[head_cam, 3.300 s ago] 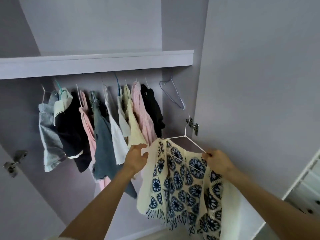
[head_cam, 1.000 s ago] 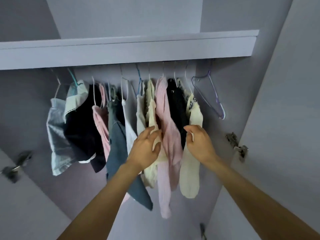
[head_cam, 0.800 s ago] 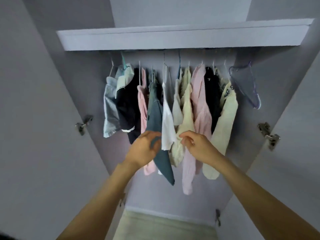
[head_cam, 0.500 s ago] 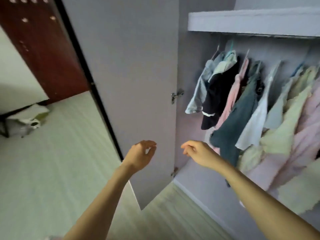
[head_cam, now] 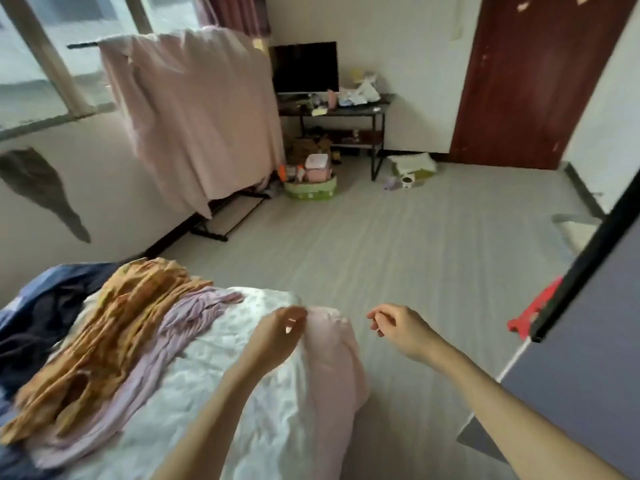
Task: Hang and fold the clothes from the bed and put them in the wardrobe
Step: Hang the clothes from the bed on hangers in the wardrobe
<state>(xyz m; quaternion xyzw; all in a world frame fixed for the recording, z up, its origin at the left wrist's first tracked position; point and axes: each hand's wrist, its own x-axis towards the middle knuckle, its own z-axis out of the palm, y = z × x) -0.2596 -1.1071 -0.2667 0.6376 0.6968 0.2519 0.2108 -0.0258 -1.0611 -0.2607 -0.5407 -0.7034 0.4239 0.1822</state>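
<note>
Looking down the room, I see the pale striped floor (head_cam: 398,244) running out to a dark red door (head_cam: 530,77) on the far right. On my near right stands the grey wardrobe door (head_cam: 588,358), edge-on and open. Along the left wall a drying rack (head_cam: 221,220) carries a large pink sheet (head_cam: 194,109) draped over its bar, under the window (head_cam: 38,53).

Below me on the left is the bed (head_cam: 263,410) with its white patterned cover. On it the clothes lie side by side: an orange patterned garment (head_cam: 104,337), a lilac garment (head_cam: 152,355) touching its right edge, and dark blue clothing (head_cam: 38,317) bunched at the far left. A pale pink piece (head_cam: 336,368) hangs over the bed's near corner.

Against the back wall a dark counter (head_cam: 346,110) holds a black screen (head_cam: 304,67) and small clutter that I cannot make out. A green basket (head_cam: 311,188) sits on the floor just beside it. Something red (head_cam: 533,310) shows past the wardrobe door's edge.

My left hand (head_cam: 277,337) hovers over the bed's corner, fingers loosely bent and grasping nothing. My right hand (head_cam: 401,327) hangs over the floor, well apart from the clothes, fingers relaxed and curled, also empty.
</note>
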